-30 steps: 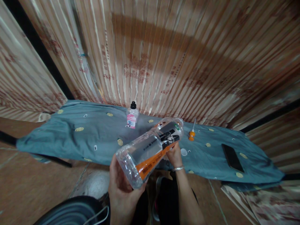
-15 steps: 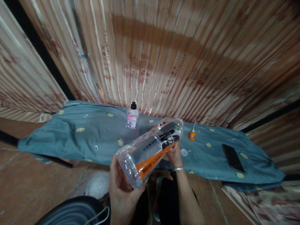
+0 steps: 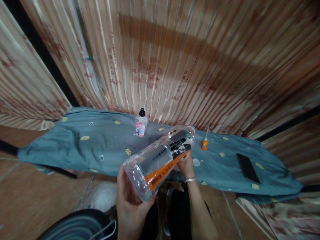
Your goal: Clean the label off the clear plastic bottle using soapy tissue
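Over blue cloth: clear orange-labelled bottle, tilted

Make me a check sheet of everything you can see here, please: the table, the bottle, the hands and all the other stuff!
Surface: low table under a blue-grey cloth with small yellow patterns.
Job's things: big clear plastic bottle with orange and black label, tilted, base toward the camera.
Clutter: small bottle with pink label and black cap, standing; orange-handled tool; white round cap; dark phone lying flat.
Grippers: left hand cups the big bottle's base; right hand supports it near the neck.
Cables: white cable by a dark round container.
Surroundings: striped printed curtain behind; brown floor.
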The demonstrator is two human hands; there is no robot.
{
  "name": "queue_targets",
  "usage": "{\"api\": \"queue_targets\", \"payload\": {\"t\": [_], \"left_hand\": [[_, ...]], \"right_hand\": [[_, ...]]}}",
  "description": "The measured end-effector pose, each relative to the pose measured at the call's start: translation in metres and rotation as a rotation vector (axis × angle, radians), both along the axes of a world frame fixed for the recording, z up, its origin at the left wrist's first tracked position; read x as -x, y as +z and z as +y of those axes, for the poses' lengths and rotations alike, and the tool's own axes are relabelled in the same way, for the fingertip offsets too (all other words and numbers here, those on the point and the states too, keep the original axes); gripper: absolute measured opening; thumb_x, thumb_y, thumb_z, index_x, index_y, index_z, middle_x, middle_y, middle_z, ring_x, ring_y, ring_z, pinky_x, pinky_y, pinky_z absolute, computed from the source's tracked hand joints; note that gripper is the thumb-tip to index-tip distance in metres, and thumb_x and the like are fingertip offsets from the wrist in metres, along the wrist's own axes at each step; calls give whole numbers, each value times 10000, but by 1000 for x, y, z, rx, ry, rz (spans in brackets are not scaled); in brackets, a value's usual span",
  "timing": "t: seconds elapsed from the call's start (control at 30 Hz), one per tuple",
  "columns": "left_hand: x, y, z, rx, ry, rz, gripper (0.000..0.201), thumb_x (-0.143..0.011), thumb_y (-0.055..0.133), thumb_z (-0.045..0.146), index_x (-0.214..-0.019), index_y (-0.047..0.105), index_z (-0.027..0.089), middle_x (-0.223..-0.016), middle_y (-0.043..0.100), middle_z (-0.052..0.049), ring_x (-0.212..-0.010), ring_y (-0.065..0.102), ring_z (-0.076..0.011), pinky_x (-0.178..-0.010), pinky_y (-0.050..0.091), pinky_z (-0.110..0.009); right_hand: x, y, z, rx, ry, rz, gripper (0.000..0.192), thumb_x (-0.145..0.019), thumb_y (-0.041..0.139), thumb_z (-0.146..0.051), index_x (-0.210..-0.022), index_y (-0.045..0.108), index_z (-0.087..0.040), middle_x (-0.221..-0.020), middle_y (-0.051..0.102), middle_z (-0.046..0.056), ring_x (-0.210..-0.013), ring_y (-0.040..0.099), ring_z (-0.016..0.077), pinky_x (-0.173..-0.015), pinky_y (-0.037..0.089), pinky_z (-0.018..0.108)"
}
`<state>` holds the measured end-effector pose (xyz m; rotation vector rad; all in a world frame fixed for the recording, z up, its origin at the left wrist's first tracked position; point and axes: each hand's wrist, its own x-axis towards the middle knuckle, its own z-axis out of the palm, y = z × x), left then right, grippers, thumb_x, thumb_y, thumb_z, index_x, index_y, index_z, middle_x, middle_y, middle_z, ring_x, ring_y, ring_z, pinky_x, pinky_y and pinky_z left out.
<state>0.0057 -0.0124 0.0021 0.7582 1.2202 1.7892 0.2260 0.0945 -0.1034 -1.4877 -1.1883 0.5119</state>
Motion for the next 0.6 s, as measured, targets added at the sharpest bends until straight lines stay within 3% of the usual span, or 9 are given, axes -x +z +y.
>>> {"api": "queue_targets", "payload": {"t": [0.3,0.43,0.6], "left_hand": [[6,-18,3,-61,3,89,971,-552,1027,222,-1453,677,314,-1389,754,-76,-1165,782,-298,-912,643,-294],[4,-9,1,-8,-16,60,935,-582,1011,234,-1450,668,295,-1391,752,-83,-1185,775,-305,-933,644,-312],[1,2,-1,23,-24,-2,941,-572,1014,246,-1441,652,273,-1387,754,-83,-1188,777,-301,-918,652,-303]], "right_hand": [[2,5,0,-25,16,0,834,-733,825,-546,-1411,575,-129,-1207,784,174,-1072,773,338,-947,636,464],[2,4,0,-14,3,-4,804,-737,813,-552,-1395,594,-146,-1154,795,161,-1020,781,341,-894,649,466],[1,2,1,-17,-4,4,721,-730,812,-512,-1327,616,-159,-1176,794,160,-1063,771,333,-957,630,463]]}}
